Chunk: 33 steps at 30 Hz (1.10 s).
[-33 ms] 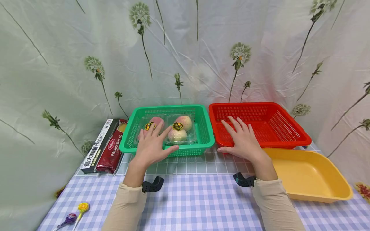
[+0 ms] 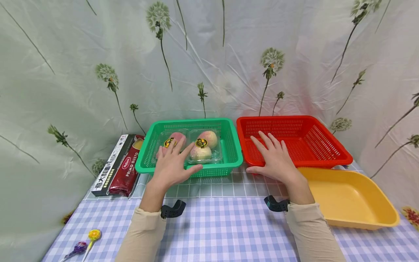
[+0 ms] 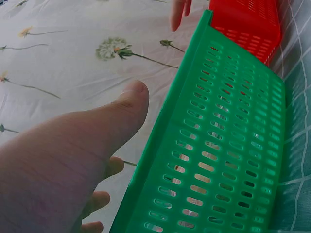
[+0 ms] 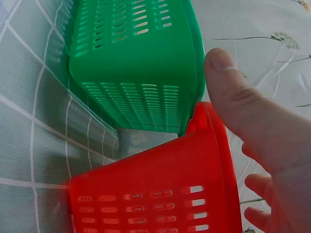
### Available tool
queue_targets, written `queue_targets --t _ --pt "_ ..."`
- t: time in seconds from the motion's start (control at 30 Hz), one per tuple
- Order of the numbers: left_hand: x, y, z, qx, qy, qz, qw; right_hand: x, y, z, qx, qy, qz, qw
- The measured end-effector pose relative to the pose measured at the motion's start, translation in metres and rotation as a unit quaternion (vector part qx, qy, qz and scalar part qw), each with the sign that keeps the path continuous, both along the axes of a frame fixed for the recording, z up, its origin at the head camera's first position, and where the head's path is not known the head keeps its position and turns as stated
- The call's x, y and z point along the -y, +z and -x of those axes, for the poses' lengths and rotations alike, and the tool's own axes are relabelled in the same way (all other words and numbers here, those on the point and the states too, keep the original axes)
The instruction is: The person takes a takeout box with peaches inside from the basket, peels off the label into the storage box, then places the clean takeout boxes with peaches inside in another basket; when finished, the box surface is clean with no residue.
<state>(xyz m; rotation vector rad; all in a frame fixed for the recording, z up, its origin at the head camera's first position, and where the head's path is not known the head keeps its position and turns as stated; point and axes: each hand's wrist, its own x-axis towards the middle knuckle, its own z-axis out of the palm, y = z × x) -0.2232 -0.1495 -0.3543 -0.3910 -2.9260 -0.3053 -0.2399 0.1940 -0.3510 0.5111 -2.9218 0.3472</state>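
My left hand hovers over the front of the green basket, fingers spread and nothing held. Inside that basket lie two clear plastic packs of peaches with black-and-yellow stickers: the right pack shows well, while my fingers partly cover the left pack. Over the front left part of the red basket is my right hand, also spread and holding nothing. In the wrist views, the left thumb and right thumb extend above the basket rims.
A yellow tray sits in front of the red basket at right. Left of the green basket lie a black-and-white pasta box and a red pasta bag. A yellow lollipop and a purple lollipop lie front left. A flowered curtain hangs behind.
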Motion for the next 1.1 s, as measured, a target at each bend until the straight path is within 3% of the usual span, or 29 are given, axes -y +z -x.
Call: queue_targets --t 0.3,0.47,0.7,0.87,0.97,1.1 --pt "0.002 -0.001 0.0 -0.011 -0.003 -0.017 0.9998 0.002 0.0 -0.002 -0.009 0.002 0.009 1.0" --pt "0.008 0.0 0.002 -0.032 0.021 -0.059 0.9975 0.005 -0.003 -0.003 -0.031 0.007 0.043 0.999" --pt "0.024 0.003 0.008 -0.095 0.07 -0.161 0.9799 0.018 -0.001 -0.001 -0.055 0.031 0.152 0.986" --pt "0.036 0.001 0.012 -0.138 0.109 -0.204 0.963 0.035 -0.002 -0.004 -0.053 0.074 0.258 0.962" --pt "0.045 -0.001 0.015 -0.154 0.141 -0.202 0.9568 0.048 -0.003 -0.006 -0.042 0.112 0.334 0.935" --pt "0.057 -0.005 0.018 -0.131 0.185 -0.189 0.9555 0.067 0.001 -0.004 0.016 0.143 0.41 0.9"
